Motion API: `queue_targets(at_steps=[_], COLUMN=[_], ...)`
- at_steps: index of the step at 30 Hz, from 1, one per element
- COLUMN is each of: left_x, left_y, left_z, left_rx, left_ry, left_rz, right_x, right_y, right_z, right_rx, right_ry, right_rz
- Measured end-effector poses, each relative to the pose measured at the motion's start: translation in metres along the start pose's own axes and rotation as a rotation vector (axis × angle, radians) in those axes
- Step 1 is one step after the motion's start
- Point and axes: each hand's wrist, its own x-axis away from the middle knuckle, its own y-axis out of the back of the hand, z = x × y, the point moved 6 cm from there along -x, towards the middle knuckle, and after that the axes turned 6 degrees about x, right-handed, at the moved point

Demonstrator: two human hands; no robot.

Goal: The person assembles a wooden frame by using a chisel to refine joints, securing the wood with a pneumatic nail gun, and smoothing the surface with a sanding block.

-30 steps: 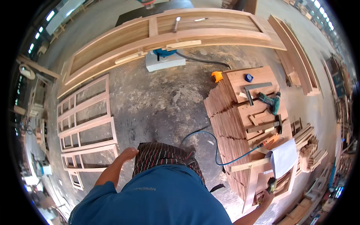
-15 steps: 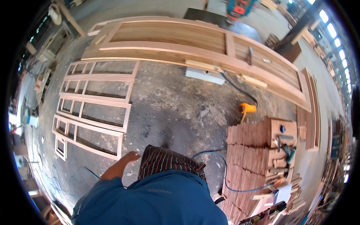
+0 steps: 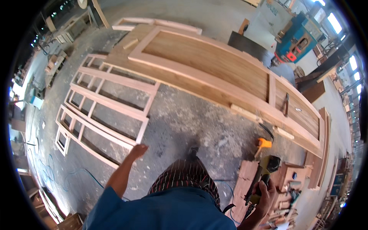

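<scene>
A worker in a blue shirt (image 3: 168,211) and dark striped cloth (image 3: 178,178) stood on a bare workshop floor (image 3: 172,103), arms spread to either side. The right hand (image 3: 266,193) had its grip clamped on an olive-and-black power tool (image 3: 263,168), whose long axis tilted forward and slightly right, the bulky black end foremost and pointing away from the body. The left hand (image 3: 139,150) hung well apart from it with nothing visible in its grip; whether those fingers were apart or together could not be told. It was the nearer hand to a row of slatted wooden frames (image 3: 110,102), poised by the close corner of one, though contact could not be confirmed. Just behind the right hand's tool, a stack of boards (image 3: 245,174) bore more tools, and an orange object (image 3: 264,143) rested a little beyond.

Across the scene ahead of both hands stretched a long wooden panel (image 3: 203,59), its length slanting from far left to nearer right, so that its right end lay closer to the tool-bearing hand. A slim hand tool (image 3: 286,105) rested on that end. Farther back, at right, rose a teal machine (image 3: 297,42).
</scene>
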Motion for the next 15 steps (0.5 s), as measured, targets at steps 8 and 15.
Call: queue_targets(at_steps=[8, 15], left_x=[0.074, 0.035], left_y=[0.059, 0.082], left_z=[0.076, 0.046], left_rx=[-0.418, 0.726], left_ry=[-0.166, 0.698], left_rz=[-0.246, -0.346], right_x=[-0.162, -0.26], right_y=[-0.164, -0.244], right_z=[0.061, 0.132], right_rx=[0.048, 0.811], right_ry=[0.161, 0.667], right_rz=[0.377, 0.302])
